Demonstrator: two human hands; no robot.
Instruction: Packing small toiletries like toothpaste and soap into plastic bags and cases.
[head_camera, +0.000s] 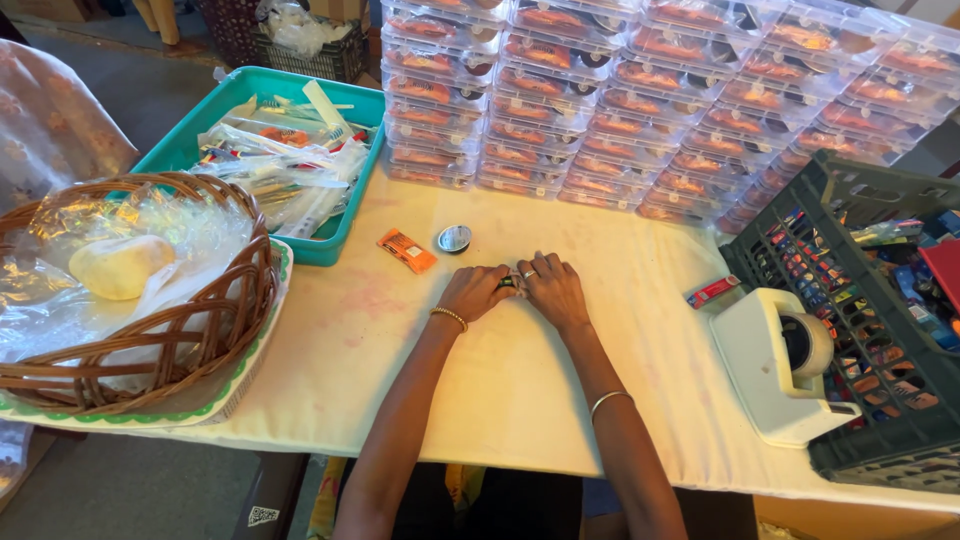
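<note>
Near the desk's (520, 400) middle, the left hand (476, 292) and right hand (551, 289) are pinching a small dark item (508, 282) between fingertips, which, barely gripped, may be slipping loose.

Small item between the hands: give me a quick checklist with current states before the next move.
1. Both hands on the item: left hand and right hand meet over the small item; ok.
2. Grip on it firm: mostly hidden by fingers; cannot tell.
3. Round tin and orange packet nearby on the table, apart from the hands: ok.
4. Tape dispenser upright at the right: ok.
5. Teal tray stocked: ok.
6. Stacked clear boxes steady: cannot tell.
</note>
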